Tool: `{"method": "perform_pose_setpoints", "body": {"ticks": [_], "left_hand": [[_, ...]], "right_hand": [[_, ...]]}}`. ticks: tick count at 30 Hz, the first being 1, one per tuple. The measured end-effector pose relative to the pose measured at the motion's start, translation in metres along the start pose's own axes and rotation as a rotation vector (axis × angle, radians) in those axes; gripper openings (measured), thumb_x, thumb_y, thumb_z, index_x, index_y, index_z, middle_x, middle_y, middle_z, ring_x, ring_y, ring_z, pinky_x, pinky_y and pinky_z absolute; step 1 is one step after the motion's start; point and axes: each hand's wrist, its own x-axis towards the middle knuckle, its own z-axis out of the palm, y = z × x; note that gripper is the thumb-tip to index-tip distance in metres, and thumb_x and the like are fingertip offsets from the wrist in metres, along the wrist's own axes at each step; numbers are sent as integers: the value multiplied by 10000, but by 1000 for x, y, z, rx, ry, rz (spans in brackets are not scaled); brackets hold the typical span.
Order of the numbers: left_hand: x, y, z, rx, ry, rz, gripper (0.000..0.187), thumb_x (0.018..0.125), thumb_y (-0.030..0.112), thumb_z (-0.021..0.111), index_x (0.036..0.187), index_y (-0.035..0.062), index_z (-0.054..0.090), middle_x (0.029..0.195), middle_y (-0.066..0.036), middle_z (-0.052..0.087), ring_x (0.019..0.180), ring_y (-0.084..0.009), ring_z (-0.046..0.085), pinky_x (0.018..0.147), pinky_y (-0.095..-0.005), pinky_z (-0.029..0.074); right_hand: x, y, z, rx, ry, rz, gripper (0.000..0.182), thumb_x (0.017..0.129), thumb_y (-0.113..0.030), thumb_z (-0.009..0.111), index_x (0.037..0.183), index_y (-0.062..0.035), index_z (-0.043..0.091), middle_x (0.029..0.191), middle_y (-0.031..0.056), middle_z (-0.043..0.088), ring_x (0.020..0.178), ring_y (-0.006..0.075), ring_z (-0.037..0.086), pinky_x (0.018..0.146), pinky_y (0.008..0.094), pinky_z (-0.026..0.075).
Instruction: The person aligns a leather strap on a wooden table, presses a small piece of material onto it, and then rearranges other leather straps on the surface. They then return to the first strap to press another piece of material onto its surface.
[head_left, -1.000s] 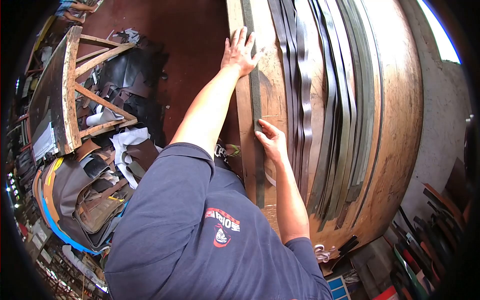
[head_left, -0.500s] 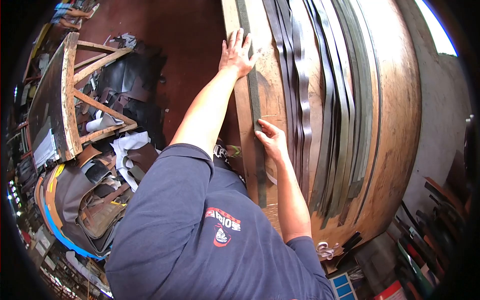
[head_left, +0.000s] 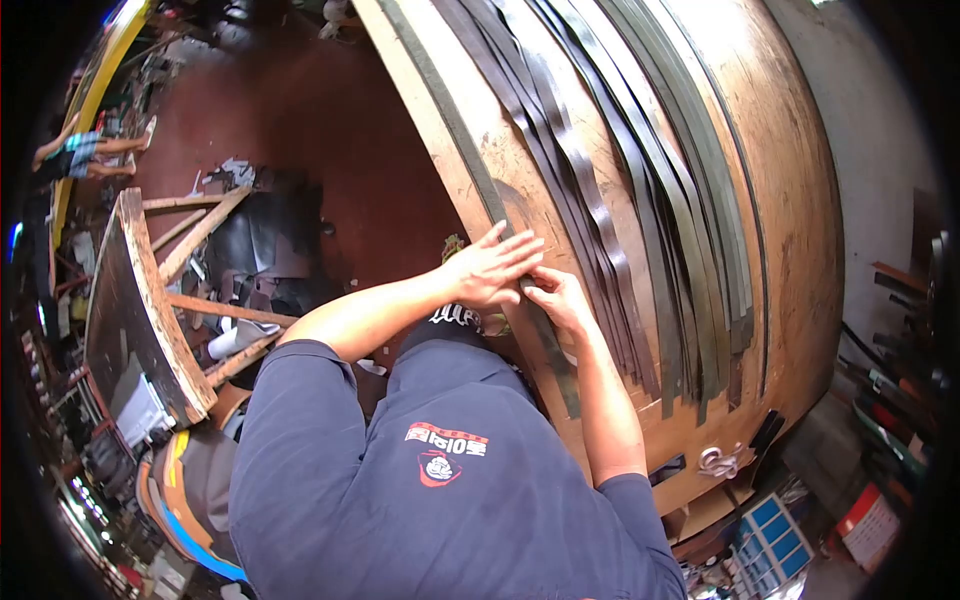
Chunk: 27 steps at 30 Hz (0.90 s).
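Observation:
A long, narrow dark grey-green strip point(head_left: 450, 120) lies along the near edge of the wooden table point(head_left: 800, 200). My left hand point(head_left: 495, 268) is over this strip with its fingers stretched out and slightly apart, right beside my other hand. At the strip's edge, my right hand point(head_left: 562, 300) has its thumb and forefinger brought together on it; the exact contact is partly hidden. The strip's lower end point(head_left: 562, 385) extends past both hands. Farther across the tabletop run several dark brown strips point(head_left: 560, 150) and a bundle of black and olive strips point(head_left: 690, 250).
A wooden trestle frame point(head_left: 165, 300) stands on the red floor point(head_left: 320, 120) at left, with dark sheet scraps point(head_left: 255, 235) around it. Below it is a container of scraps point(head_left: 205, 480). A white coil point(head_left: 718, 460) lies at the table's end. Another person point(head_left: 85, 155) is far left.
My left hand has slid back along the strip from its far part to beside my right hand. The right hand stays on the strip. The view has turned and shifted.

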Motion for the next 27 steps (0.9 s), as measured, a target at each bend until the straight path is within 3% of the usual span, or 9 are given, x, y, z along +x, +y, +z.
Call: {"method": "perform_pose_setpoints", "body": {"ticks": [4, 7, 8, 11, 15, 18, 19, 21, 27], "left_hand": [[-1, -54, -38, 93, -151, -12, 850, 823, 576, 564, 1483, 109, 302, 1560, -111, 249, 1444, -298, 223, 1142, -594, 135], [-8, -139, -54, 212, 17, -88, 855, 806, 504, 619, 1494, 123, 284, 1560, -83, 265, 1443, -307, 224, 1151, -568, 147], [3, -147, -82, 292, -202, -314, 840, 822, 504, 607, 1497, 125, 280, 1566, -85, 246, 1455, -301, 185, 1163, -542, 131], [13, -169, -112, 492, -61, -626, 735, 939, 517, 438, 1490, 61, 268, 1567, -159, 207, 1465, -309, 131, 1169, -521, 105], [38, -95, -60, 421, 245, -835, 772, 954, 527, 385, 1484, -12, 231, 1571, -219, 121, 1464, -374, 66, 1161, -550, 56], [51, -30, -11, 261, 276, -985, 782, 945, 535, 400, 1487, -2, 233, 1579, -212, 92, 1470, -358, 41, 1152, -578, 26], [51, -19, 1, 254, 263, -1027, 784, 940, 537, 409, 1485, -2, 243, 1579, -213, 88, 1471, -356, 36, 1149, -587, 24], [48, -21, 9, 249, 417, -984, 757, 905, 494, 494, 1462, 13, 316, 1572, -218, 109, 1461, -368, 77, 1146, -594, 34], [51, -16, 7, 301, 462, -1063, 736, 889, 518, 510, 1470, 97, 345, 1562, -225, 145, 1456, -376, 100, 1146, -596, 68]], "right_hand": [[0, -3, 1, -12, 34, 49, 419, 810, -60, 726, 1219, -40, 638, 1051, 56, 657, 925, 113, 578, 841, 247, 473], [0, 0, 3, -2, 44, 48, 405, 812, -59, 723, 1209, -42, 644, 1033, 40, 653, 903, 104, 571, 821, 243, 470], [-1, 1, 4, -3, 46, 37, 399, 813, -60, 722, 1205, -42, 647, 1026, 32, 651, 892, 98, 567, 814, 242, 468], [-1, -1, 4, -50, 52, 17, 390, 816, -59, 716, 1199, -42, 651, 1033, 27, 652, 886, 95, 566, 818, 244, 467], [-2, -2, 3, -60, 30, 0, 409, 800, -94, 713, 1201, -45, 651, 1059, 99, 678, 965, 149, 610, 868, 294, 491], [5, 8, -3, -160, -23, -61, 451, 826, -44, 697, 1265, -33, 597, 1089, 58, 657, 968, 115, 592, 881, 263, 478], [5, 12, -6, -22, -71, -92, 493, 834, -22, 682, 1309, -25, 549, 1100, 72, 652, 982, 119, 593, 893, 266, 478], [-11, 2, -6, 227, -196, -91, 618, 854, 37, 642, 1419, -7, 398, 1160, 113, 626, 1019, 129, 590, 920, 266, 471], [-40, 30, -18, 230, -206, -62, 682, 841, 14, 652, 1454, -58, 362, 1218, 126, 599, 1105, 148, 553, 935, 299, 455]]}}
